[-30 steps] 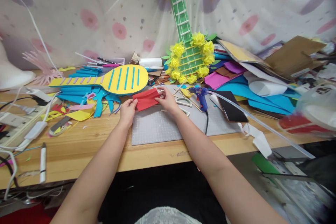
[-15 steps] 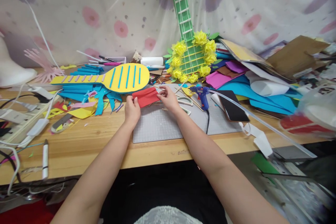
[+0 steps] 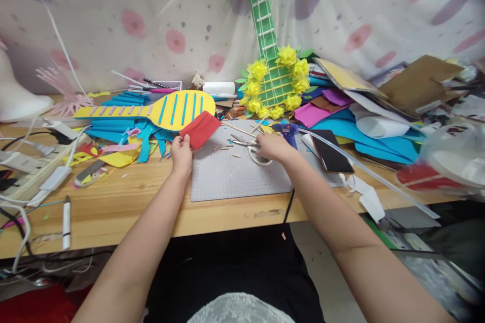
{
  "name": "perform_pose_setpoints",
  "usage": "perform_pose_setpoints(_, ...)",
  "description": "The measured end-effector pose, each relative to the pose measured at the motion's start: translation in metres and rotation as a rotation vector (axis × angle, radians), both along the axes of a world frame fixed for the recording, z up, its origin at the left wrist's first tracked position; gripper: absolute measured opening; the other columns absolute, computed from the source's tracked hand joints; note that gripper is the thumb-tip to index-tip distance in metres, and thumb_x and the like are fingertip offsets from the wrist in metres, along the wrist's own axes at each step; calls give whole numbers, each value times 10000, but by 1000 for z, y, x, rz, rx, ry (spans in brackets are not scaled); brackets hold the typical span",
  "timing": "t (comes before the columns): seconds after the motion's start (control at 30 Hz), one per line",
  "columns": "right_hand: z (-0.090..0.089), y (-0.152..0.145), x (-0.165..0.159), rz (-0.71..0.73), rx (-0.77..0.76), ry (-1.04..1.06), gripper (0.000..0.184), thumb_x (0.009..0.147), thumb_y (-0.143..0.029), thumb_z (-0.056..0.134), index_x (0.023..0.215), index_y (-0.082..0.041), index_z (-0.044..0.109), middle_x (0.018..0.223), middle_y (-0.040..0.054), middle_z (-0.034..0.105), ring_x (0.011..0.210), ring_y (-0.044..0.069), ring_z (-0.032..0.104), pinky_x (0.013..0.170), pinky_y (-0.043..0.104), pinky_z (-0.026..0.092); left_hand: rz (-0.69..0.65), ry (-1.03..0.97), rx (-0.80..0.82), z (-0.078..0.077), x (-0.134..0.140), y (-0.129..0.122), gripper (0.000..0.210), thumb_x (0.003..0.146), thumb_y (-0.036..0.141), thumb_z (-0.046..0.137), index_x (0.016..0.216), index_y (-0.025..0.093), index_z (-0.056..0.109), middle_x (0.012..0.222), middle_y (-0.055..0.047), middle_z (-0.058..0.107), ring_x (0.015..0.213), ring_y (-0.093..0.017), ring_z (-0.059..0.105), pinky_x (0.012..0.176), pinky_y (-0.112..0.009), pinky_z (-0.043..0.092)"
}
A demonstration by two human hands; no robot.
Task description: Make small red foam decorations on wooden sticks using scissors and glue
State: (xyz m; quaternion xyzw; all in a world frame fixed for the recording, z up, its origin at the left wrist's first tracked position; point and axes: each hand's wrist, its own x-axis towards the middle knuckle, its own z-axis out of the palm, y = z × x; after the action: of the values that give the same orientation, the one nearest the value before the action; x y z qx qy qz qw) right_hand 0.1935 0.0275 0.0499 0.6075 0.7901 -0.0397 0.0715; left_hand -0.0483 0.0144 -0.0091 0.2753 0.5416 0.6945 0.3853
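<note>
My left hand (image 3: pixel 182 154) pinches a folded piece of red paper (image 3: pixel 200 129) by its lower left corner, tilted in front of the yellow instrument-shaped cutout (image 3: pixel 184 109). Over the grey cutting mat (image 3: pixel 227 181), my right hand (image 3: pixel 273 145) has its fingers bent down around the handle of a pair of scissors (image 3: pixel 259 156). Their blades lie spread, pointing left, and the hand hides part of the handle. Just behind this hand is a blue glue gun (image 3: pixel 290 133), partly covered. Thin wooden sticks (image 3: pixel 238 128) and short cut bits are on the mat.
A green paper guitar with yellow flowers (image 3: pixel 267 45) leans on the curtain. To the right are a phone (image 3: pixel 333 152), stacked coloured sheets (image 3: pixel 371 133) and a plastic cup (image 3: pixel 439 171). Power strip cables (image 3: pixel 53 186), a white marker (image 3: pixel 66 224) and paper scraps (image 3: pixel 117 157) lie left.
My right hand has let go of the red paper and moved right to the scissors. The red paper, now in my left hand alone, has tilted up and shifted left.
</note>
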Motion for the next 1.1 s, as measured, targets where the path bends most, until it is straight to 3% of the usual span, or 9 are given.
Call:
perform_pose_setpoints(0.23, -22, -6, -2, 34, 137, -8, 432, 702, -302, 561, 1056, -53, 563, 1065, 229, 591, 1034, 321, 523, 816, 381, 418, -42, -150, 12, 1, -2, -2, 65, 783, 209, 509, 752, 164, 475, 722, -13, 643, 663, -126, 632, 664, -302, 518)
perform_pose_setpoints(0.4, -18, 1, 1, -8, 93, 66, 329, 690, -292, 546, 948, -104, 625, 981, 177, 647, 920, 280, 585, 733, 328, 429, -81, -205, 27, 4, -2, -3, 98, 777, 225, 549, 768, 173, 466, 723, -4, 650, 674, -124, 640, 693, -307, 518)
perform_pose_setpoints(0.5, -4, 5, 12, -92, 12, 182, 243, 672, -288, 562, 861, -159, 645, 900, 105, 670, 835, 232, 602, 675, 285, 420, -65, -267, 52, 6, -3, -3, 72, 813, 193, 504, 762, 166, 461, 719, -2, 651, 632, -106, 633, 723, -320, 514)
perform_pose_setpoints(0.6, 6, 6, 18, -116, -145, 441, 208, 662, -255, 586, 846, -164, 619, 833, 53, 664, 736, 157, 590, 605, 226, 404, -45, -331, 103, 6, -3, -1, 80, 847, 156, 443, 772, 160, 469, 729, -4, 659, 619, -91, 630, 757, -322, 508)
perform_pose_setpoints(0.7, 0, 3, 5, -90, -293, 761, 266, 670, -284, 623, 891, -151, 557, 827, 37, 638, 679, 110, 561, 565, 196, 392, -40, -363, 134, 4, -3, 2, 94, 852, 152, 441, 763, 161, 470, 723, -4, 660, 636, -86, 631, 765, -299, 504)
perform_pose_setpoints(0.77, -8, 1, -11, -109, -286, 860, 416, 624, -394, 684, 915, -157, 505, 812, 24, 610, 640, 97, 530, 537, 195, 376, -25, -374, 140, 3, -4, 3, 98, 850, 151, 447, 755, 162, 470, 722, -3, 657, 643, -82, 630, 748, -278, 504)
perform_pose_setpoints(0.9, -15, 1, -40, -14, -243, 871, 530, 601, -590, 642, 869, -162, 478, 744, -4, 559, 622, 89, 477, 526, 196, 339, 39, -389, 159, 3, -6, 3, 101, 854, 143, 437, 769, 161, 489, 724, 1, 649, 615, -72, 614, 693, -251, 505)
perform_pose_setpoints(1.1, 5, 7, -54, 220, -594, 709, 544, 611, -671, 584, 667, -137, 492, 568, -28, 464, 507, 58, 401, 479, 200, 296, 97, -397, 188, 6, -7, 4, 115, 861, 141, 426, 767, 151, 490, 732, -5, 646, 593, -65, 602, 702, -246, 495)
